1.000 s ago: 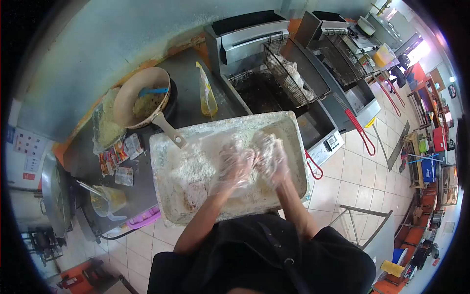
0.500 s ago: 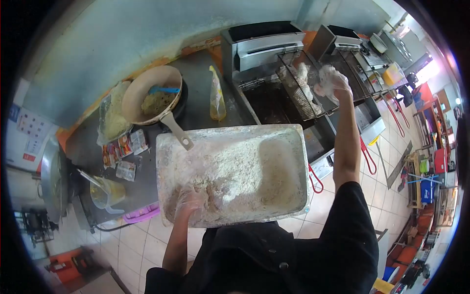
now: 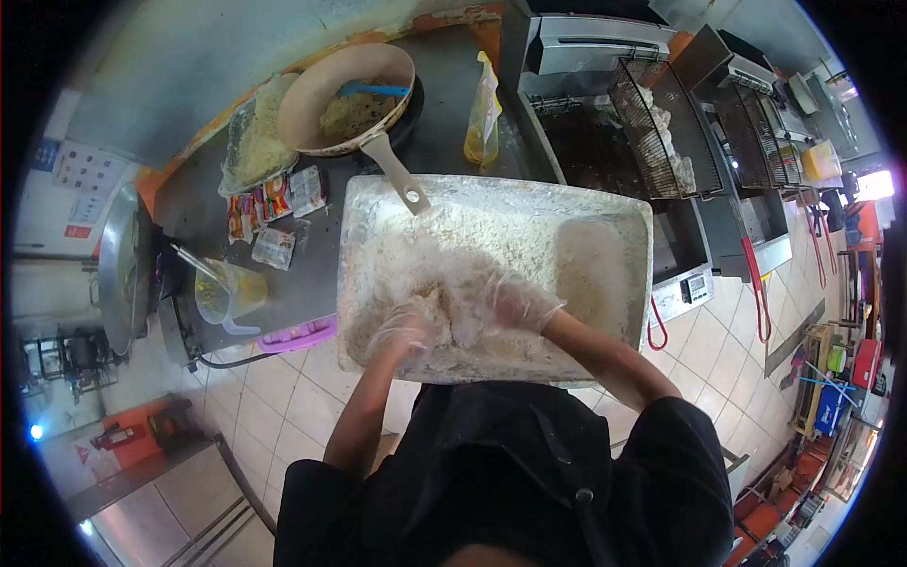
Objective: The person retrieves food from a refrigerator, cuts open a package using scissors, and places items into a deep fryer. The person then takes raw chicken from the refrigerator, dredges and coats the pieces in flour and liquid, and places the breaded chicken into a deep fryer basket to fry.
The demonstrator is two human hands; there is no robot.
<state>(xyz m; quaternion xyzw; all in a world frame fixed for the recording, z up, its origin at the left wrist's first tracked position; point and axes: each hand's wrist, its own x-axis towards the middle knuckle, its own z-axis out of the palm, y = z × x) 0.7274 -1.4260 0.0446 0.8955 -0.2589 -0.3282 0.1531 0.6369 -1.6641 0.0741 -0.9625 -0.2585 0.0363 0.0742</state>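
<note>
A large rectangular tub point(image 3: 605, 197) of white flour point(image 3: 520, 227) is in front of me. Both my hands are in it, wearing clear plastic gloves dusted with flour. My left hand point(image 3: 406, 323) is curled against a flour-coated lump point(image 3: 436, 304) at the tub's near left; what it is I cannot make out. Just right of it, my right hand point(image 3: 518, 300) dips into the flour, its fingertips blurred and hidden by powder. A wire fryer basket point(image 3: 642, 118) at the upper right holds several flour-coated pieces point(image 3: 666, 142) that look like chicken.
Left of the tub are a pan point(image 3: 293, 109) with a blue-handled utensil, a tray of crumbs point(image 3: 255, 142), seasoning packets point(image 3: 274, 248) and a jug point(image 3: 241, 293). An oil pouch point(image 3: 484, 118) stands behind. The pan's handle overhangs the tub. A second basket point(image 3: 756, 132) hangs further right.
My right hand has come from above the fryer basket down into the tub, beside my left hand. The view has shifted, and flour is stirred up around the hands.
</note>
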